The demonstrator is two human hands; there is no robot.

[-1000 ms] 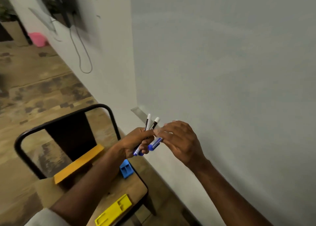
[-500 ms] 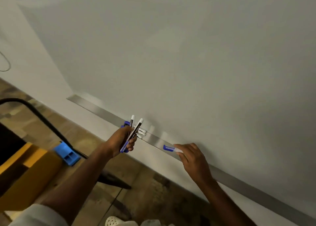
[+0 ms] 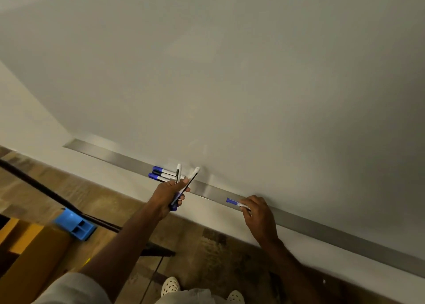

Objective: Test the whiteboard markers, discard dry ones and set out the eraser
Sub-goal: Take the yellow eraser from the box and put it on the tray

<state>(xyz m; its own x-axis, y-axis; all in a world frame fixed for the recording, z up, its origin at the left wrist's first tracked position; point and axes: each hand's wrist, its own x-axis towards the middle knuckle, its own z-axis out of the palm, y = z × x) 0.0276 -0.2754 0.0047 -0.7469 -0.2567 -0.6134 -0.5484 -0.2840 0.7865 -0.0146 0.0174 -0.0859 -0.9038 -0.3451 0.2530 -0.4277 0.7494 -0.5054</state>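
A large blank whiteboard fills the upper view, with a metal tray running along its bottom edge. My left hand grips two markers that stick up toward the board. Three capped markers with blue and dark caps lie on the tray just left of that hand. My right hand pinches a blue-capped marker that lies on the tray, cap pointing left.
A blue eraser sits on a wooden seat at lower left, beside a yellow-orange block and a black chair frame. My feet in white shoes stand on the wooden floor.
The view swung from the chair to the board's tray. My right hand carried a blue-capped marker down onto the tray. My left hand keeps its two markers near the tray.
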